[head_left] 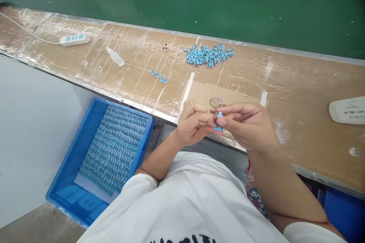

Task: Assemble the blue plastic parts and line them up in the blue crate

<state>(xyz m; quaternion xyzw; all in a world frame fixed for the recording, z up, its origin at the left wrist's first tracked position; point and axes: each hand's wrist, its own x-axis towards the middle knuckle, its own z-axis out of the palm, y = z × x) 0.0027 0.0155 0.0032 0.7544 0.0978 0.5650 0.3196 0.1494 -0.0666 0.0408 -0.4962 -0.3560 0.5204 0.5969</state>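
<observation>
Between my two hands, just over the table's near edge, is a small blue plastic figure point(219, 121) with a round base. My left hand point(195, 121) pinches it low down by the base. The fingertips of my right hand point(248, 123) close round its upper part. Fingers cover much of the piece, so its details are hidden. Just beyond my hands a small clear cup point(216, 101) rests on a cardboard sheet point(199, 91) taped to the table. Farther back lies a pile of small blue parts point(208, 55).
Several blue pieces with round bases point(158, 75) stand left of the cardboard. A white squeeze bottle point(115, 56) and a power strip point(74, 39) lie farther left. A blue bin point(68, 171) holds rows of blue pieces. At right lies a large white bottle point(348, 110). A green surface point(182, 3) runs behind.
</observation>
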